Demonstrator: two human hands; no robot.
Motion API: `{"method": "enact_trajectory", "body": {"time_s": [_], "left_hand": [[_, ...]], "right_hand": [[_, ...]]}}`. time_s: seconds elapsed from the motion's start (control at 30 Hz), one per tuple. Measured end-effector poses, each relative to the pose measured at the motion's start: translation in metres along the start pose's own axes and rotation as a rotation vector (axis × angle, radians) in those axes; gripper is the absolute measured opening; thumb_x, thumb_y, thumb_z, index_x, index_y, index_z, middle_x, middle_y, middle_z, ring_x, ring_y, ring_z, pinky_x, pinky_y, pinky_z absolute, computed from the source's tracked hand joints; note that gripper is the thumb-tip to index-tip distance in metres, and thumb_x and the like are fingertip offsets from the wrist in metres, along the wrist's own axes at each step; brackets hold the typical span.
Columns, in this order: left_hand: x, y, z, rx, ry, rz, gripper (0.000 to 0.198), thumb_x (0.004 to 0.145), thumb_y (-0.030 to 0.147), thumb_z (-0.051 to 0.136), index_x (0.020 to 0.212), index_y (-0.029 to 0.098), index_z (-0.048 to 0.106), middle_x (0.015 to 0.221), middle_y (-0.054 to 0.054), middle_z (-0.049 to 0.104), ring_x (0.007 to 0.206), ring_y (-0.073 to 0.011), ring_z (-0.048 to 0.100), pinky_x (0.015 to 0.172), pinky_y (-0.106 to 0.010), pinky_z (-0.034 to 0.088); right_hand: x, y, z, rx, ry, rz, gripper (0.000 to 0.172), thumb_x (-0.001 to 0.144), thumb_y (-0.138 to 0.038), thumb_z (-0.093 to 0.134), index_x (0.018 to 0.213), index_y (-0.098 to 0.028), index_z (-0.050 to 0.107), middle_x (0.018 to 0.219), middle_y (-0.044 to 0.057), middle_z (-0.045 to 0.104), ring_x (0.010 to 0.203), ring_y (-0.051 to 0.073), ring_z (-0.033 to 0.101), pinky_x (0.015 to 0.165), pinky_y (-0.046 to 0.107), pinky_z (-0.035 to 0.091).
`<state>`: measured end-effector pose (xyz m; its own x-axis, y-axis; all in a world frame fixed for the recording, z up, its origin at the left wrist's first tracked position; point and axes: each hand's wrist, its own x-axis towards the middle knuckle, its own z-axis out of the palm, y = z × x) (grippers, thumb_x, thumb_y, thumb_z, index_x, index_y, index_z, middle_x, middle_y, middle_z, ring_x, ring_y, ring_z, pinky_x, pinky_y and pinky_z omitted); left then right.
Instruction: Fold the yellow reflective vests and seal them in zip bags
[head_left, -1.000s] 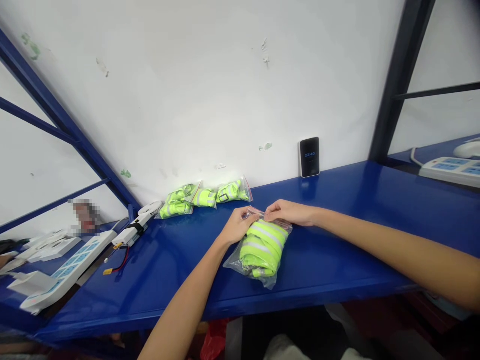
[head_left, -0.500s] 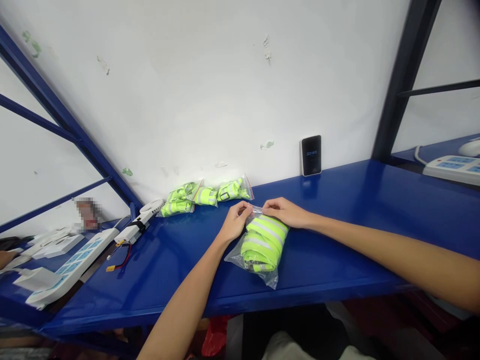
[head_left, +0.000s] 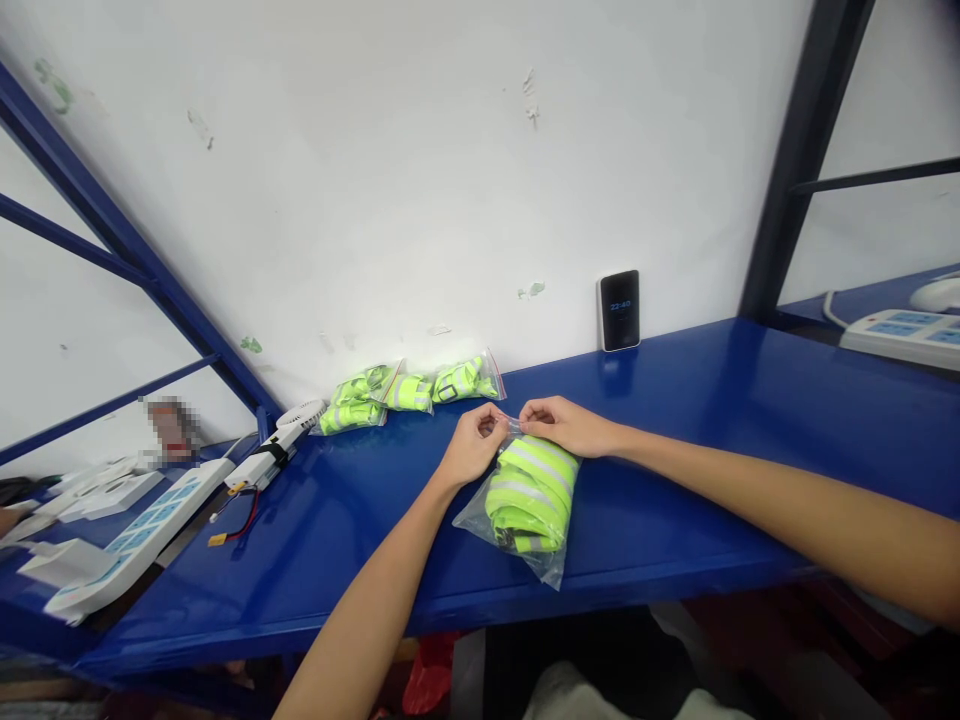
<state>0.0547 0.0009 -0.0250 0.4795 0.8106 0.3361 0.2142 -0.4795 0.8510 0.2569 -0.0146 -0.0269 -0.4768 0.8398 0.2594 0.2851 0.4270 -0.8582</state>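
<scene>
The left hand (head_left: 472, 443) and right hand (head_left: 566, 426) are pinching a clear bag (head_left: 478, 514) of striped yellow cloth (head_left: 532, 493) by its top.

Desk (head_left: 675, 480): zip bag of reflective webbing (head_left: 529, 495) toward front edge, its top between left hand (head_left: 474, 442) and right hand (head_left: 564, 425). Further zip bags (head_left: 409, 392): behind and to the left, along the wall (head_left: 420, 200). Handheld fan (head_left: 304, 412): left of these. Digital clock (head_left: 619, 312): desk's rear, by the wall, right of them. Power strip (head_left: 142, 540): far left. Second power strip (head_left: 907, 338): far right, past the upright post (head_left: 795, 160).
</scene>
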Motion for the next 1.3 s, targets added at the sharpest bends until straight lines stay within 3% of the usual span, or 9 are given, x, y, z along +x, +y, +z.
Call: {"method": "enact_trajectory", "body": {"time_s": [0.17,0.67,1.1,1.3], "left_hand": [[-0.002,0.000,-0.001,-0.062,-0.110,-0.025,0.031,0.082,0.043,0.063,0.084,0.013,0.067,0.077,-0.003,0.064,0.068,-0.0133,0.055,0.063,-0.024,0.040],[-0.003,0.001,-0.003,-0.059,-0.124,-0.020,0.029,0.081,0.041,0.065,0.086,0.013,0.068,0.076,-0.003,0.064,0.067,-0.0130,0.055,0.062,-0.023,0.040],[-0.004,0.005,-0.003,-0.004,-0.063,0.039,0.032,0.085,0.041,0.059,0.074,0.012,0.064,0.066,0.001,0.055,0.063,-0.0105,0.045,0.059,-0.022,0.032],[-0.006,0.008,-0.002,0.198,-0.004,0.093,0.040,0.090,0.043,0.050,0.076,0.011,0.069,0.066,0.001,0.057,0.064,-0.0114,0.044,0.061,-0.023,0.032]], "right_hand": [[0.000,-0.002,0.003,0.020,0.004,0.014,0.029,0.086,-0.045,0.055,0.087,-0.017,0.059,0.076,0.000,0.058,0.069,0.014,0.051,0.065,0.026,0.039],[-0.003,-0.013,0.005,0.013,-0.047,0.028,0.023,0.088,-0.040,0.054,0.085,-0.017,0.055,0.073,-0.003,0.049,0.067,0.013,0.045,0.063,0.026,0.035],[-0.006,-0.019,0.003,-0.021,-0.036,-0.017,0.023,0.090,-0.039,0.050,0.087,-0.017,0.055,0.076,-0.002,0.049,0.070,0.013,0.044,0.065,0.026,0.035],[-0.004,-0.016,0.002,-0.014,-0.051,-0.017,0.025,0.089,-0.041,0.051,0.084,-0.017,0.053,0.074,-0.002,0.048,0.068,0.013,0.043,0.063,0.025,0.035]]}}
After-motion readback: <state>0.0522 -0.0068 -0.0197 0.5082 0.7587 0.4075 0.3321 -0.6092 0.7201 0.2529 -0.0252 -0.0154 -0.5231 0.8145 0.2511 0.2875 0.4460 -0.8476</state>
